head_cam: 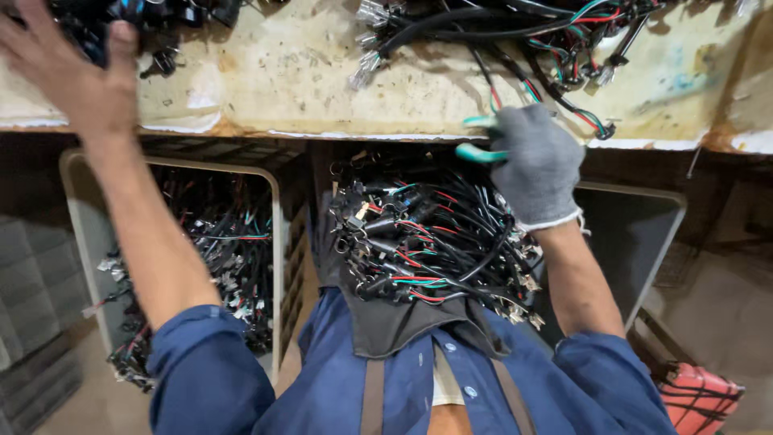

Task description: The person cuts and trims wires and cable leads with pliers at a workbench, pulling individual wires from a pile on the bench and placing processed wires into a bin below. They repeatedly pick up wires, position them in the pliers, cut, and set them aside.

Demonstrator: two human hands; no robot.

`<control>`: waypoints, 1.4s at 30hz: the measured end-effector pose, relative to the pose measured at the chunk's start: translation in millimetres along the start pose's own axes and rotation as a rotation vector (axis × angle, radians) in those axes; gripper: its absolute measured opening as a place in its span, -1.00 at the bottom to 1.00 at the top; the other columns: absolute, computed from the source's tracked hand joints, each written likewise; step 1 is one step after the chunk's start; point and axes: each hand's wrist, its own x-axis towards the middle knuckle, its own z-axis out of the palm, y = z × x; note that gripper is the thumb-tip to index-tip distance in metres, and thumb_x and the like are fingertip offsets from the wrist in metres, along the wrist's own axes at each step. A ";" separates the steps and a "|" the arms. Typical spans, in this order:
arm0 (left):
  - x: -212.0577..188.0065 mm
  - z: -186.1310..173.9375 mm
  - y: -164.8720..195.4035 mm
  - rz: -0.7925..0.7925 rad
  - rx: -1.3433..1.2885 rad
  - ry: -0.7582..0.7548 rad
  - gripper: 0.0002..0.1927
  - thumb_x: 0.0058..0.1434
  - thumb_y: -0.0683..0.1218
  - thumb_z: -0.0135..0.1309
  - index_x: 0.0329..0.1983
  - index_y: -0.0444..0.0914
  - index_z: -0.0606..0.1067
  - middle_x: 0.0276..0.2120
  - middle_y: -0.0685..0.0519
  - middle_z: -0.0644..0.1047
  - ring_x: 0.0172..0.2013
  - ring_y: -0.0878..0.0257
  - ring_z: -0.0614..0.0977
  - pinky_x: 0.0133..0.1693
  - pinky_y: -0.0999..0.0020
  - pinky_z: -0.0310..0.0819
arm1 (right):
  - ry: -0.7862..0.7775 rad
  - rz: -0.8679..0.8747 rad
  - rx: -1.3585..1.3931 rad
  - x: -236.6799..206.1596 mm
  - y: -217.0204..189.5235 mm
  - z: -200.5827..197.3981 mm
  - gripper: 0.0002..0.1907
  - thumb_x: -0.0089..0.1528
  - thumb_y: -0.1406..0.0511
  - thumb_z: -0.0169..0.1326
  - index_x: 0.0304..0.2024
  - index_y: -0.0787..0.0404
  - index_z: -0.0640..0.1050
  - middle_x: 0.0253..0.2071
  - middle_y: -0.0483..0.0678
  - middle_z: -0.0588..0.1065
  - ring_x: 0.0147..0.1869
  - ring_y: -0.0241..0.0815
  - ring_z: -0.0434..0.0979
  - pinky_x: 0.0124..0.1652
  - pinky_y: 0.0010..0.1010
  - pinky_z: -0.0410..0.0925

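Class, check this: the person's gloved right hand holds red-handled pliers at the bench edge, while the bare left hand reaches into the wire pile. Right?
Not quite. In the head view the pliers in the gloved right hand have teal handles, not red. The bare left hand does reach into the wire pile.

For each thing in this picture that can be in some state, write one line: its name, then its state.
left hand: bare, on dark wire bundles at the bench's far left
right hand: gloved, shut on the teal-handled pliers
lap pile of wire harnesses: heaped, tangled
left crate: partly filled with harnesses
right bin: contents hidden
workbench: stained, harnesses along its far edge
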 end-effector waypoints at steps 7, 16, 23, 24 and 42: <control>-26.9 49.0 74.8 0.015 0.028 0.023 -0.24 0.55 0.41 -0.36 0.63 -0.09 0.06 0.56 -0.23 -0.07 0.57 -0.18 -0.03 0.52 -0.23 -0.31 | 0.093 0.044 0.001 -15.5 13.5 19.8 -0.71 0.23 0.41 0.33 -0.02 0.18 0.57 -0.12 0.05 0.53 -0.12 0.08 0.60 -0.21 -0.15 0.40; -37.7 33.9 128.3 0.233 -0.327 0.346 -0.54 0.49 0.30 -0.06 0.15 -0.11 0.48 0.20 -0.11 0.40 0.29 -0.06 0.34 0.37 -0.16 0.11 | -0.186 0.088 0.028 -1.1 31.2 39.4 -0.70 0.24 0.39 0.31 -0.05 0.25 0.48 -0.11 0.11 0.55 -0.13 0.18 0.59 -0.22 -0.08 0.41; -83.7 -9.5 186.8 -0.208 -1.923 -0.357 -0.48 0.40 0.23 0.07 0.21 -0.18 0.34 -0.19 0.13 0.55 -0.35 0.37 0.53 -0.28 0.39 0.41 | 0.083 0.360 0.872 20.3 25.3 16.0 -0.91 0.31 0.45 0.08 -0.22 0.21 0.43 -0.14 0.11 0.47 -0.25 0.03 0.44 -0.27 -0.26 0.40; -99.7 -7.5 197.2 -0.508 -2.035 -0.577 -0.47 0.39 0.20 0.10 0.24 -0.18 0.32 -0.11 0.15 0.53 -0.31 0.38 0.48 -0.37 0.47 0.32 | 0.119 0.501 1.010 15.9 12.1 8.0 -0.90 0.29 0.43 0.08 -0.16 0.23 0.43 -0.22 0.03 0.44 -0.31 -0.08 0.43 -0.34 -0.30 0.37; -165.2 -14.5 230.8 0.401 -1.109 -0.548 -0.59 0.34 -0.18 0.22 0.20 -0.32 0.40 -0.01 -0.19 0.58 -0.07 -0.08 0.69 -0.04 0.29 0.57 | -0.044 0.297 1.097 -12.9 -45.0 -4.8 -0.91 0.24 0.45 0.11 -0.21 0.24 0.50 -0.30 -0.01 0.52 -0.31 -0.18 0.52 -0.29 -0.34 0.40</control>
